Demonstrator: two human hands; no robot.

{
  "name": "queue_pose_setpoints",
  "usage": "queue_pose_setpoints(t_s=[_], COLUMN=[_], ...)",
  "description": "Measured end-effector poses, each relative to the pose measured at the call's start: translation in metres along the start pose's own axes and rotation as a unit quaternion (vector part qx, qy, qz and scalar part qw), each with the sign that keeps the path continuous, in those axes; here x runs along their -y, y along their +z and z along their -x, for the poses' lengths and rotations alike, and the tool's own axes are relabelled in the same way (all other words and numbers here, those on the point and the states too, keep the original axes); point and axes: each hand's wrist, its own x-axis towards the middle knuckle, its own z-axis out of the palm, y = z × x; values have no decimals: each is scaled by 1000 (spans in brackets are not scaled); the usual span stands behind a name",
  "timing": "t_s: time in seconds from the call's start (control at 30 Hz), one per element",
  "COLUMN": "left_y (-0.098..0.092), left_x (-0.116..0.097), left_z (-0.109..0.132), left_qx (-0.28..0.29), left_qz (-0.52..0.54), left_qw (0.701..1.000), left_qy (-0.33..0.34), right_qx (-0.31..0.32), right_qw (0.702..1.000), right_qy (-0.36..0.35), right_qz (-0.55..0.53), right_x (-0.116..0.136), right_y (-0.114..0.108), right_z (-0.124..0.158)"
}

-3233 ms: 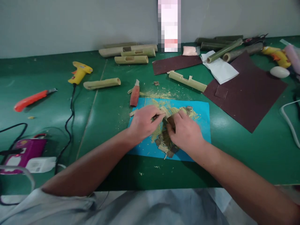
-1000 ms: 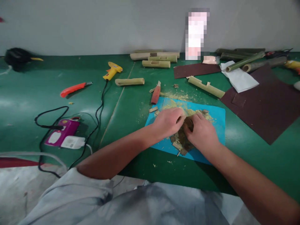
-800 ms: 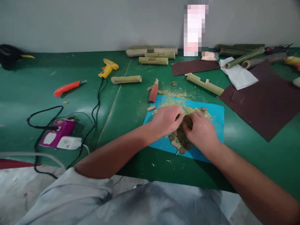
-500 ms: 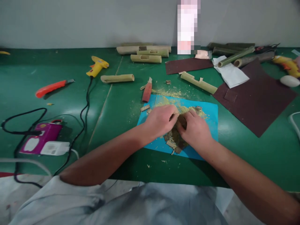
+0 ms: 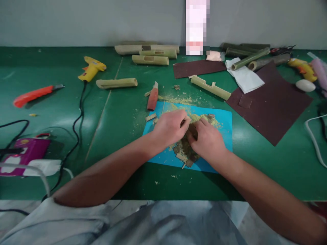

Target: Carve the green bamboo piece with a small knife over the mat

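Observation:
Both my hands meet over a blue sheet [image 5: 226,136] on the green table. My left hand [image 5: 171,126] is closed, its thumb and fingers pinched together beside the right fingertips. My right hand [image 5: 208,139] is also closed, with curled fingers around a dark gap. Whatever lies between the fingers is mostly hidden and too small to name. Just below the hands sits a heap of brown bamboo chips [image 5: 182,156] and shavings. Pale yellow sawdust [image 5: 217,122] spreads behind them. A red-handled carving knife [image 5: 153,98] lies at the sheet's upper left corner.
Cut bamboo tubes lie at the back, a notched one [image 5: 211,87] nearer. Dark brown sandpaper [image 5: 276,109] is on the right, with white paper [image 5: 245,80] on it. Left are a yellow glue gun [image 5: 92,69], an orange cutter [image 5: 34,96] and a purple power strip [image 5: 32,151] with cables.
The view has turned slightly, so the whole scene sits a little further left. Both hands stay together over the sheet, with almost no change in their grip.

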Motion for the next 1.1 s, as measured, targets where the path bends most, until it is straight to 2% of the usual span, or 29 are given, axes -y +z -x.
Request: queue_pose_setpoints(t_s=[0.37,0.53,0.7,0.9,1.1], left_y=[0,-2,-5,-4,-5], left_x=[1,3,3,5,6], left_z=[-2,0,1,0,2], left_qx=[4,-14,7,-21,-9], left_qz=[-7,-18,-6,-19,-11], left_qw=[1000,1000,1000,999,1000], left_qy=[-10,-13,-12,-15,-13], right_qx=[5,-6,-3,5,7], right_qw=[1000,1000,1000,1000,1000], right_qy=[-11,-25,-23,-20,-28], right_qz=[5,7,9,16,11], right_x=[-1,-1,-2,-1,-2], right_y=[0,1,0,-2,-1], right_z=[-1,-1,-1,-2,-2])
